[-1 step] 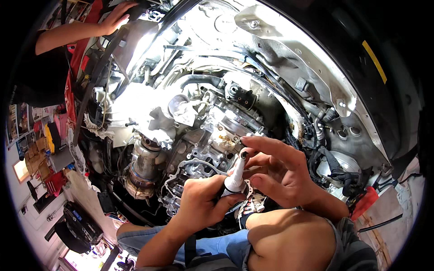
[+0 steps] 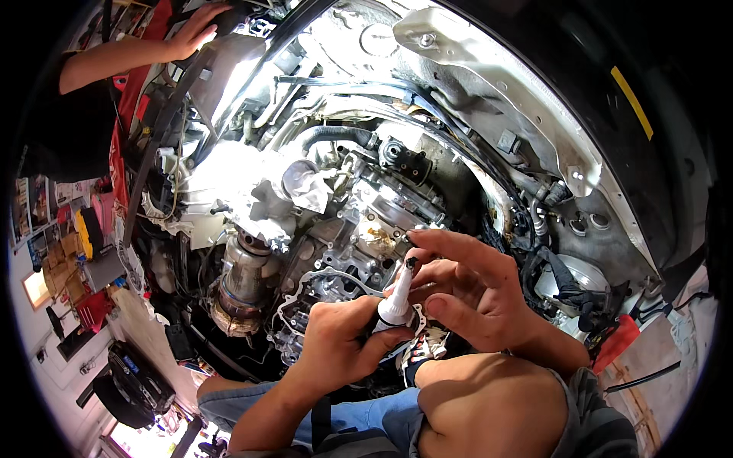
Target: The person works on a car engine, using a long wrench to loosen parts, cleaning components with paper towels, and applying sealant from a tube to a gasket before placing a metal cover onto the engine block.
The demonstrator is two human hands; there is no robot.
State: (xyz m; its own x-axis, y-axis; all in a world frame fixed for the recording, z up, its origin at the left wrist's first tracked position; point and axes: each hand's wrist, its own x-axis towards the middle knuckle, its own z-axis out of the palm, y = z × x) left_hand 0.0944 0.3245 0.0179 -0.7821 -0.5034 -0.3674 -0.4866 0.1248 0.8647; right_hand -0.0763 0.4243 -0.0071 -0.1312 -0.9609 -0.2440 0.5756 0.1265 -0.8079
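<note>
In my left hand (image 2: 345, 343) is a tube with a white tapered nozzle (image 2: 396, 304), pointing up, with dark material at its tip. My right hand (image 2: 477, 294) is beside the nozzle, fingers bent and apart; the index fingertip is above the tip, with a small dark spot at its end that I cannot make out. Whether a finger behind the nozzle touches it is hidden. Below my hands lie the engine (image 2: 389, 214) and a wavy metal sealing edge (image 2: 321, 276). A metal cylindrical part (image 2: 248, 282) stands left of them.
Another person's arm (image 2: 122, 61) reaches to the front edge of the car at upper left. A hose (image 2: 336, 133) and wiring run above the engine. A red object (image 2: 615, 340) is at right. A tire (image 2: 114, 397) and shelving stand at left. My bare legs (image 2: 489, 404) are below.
</note>
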